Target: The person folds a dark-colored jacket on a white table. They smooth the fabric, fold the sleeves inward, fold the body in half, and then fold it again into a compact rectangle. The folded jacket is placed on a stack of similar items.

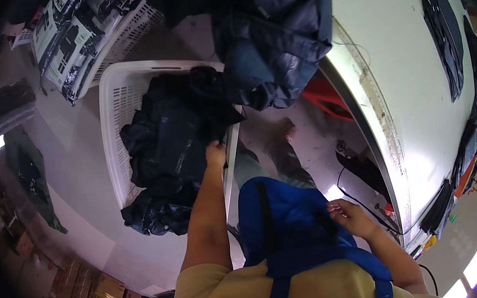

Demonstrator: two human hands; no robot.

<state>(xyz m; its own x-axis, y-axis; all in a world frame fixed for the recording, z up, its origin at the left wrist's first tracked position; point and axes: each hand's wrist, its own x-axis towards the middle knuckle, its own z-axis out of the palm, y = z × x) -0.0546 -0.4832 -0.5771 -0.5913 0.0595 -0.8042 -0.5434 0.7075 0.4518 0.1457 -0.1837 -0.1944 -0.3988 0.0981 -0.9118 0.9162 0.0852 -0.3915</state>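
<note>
My left hand (pixel 215 154) reaches down to the right side of a white plastic laundry basket (pixel 109 138). Its fingers are closed on the edge of a dark garment (pixel 177 135), part of a crumpled navy-black heap that fills the basket and spills over its near end. Close to my blue apron (pixel 282 219), my right hand (pixel 346 217) hangs with loosely bent fingers apart and nothing visible in them. Ahead, a large bundle of dark shiny cloth (pixel 274 42) droops over the left edge of a white table (pixel 411 34).
Plastic-wrapped packages (pixel 71 47) sit on another white basket (pixel 122 45) at the far left. Under the table are a red object (pixel 325 97) and a cable (pixel 365 208). More dark cloth (pixel 443 43) lies on the table's right. Cardboard boxes (pixel 100 291) are stacked lower left.
</note>
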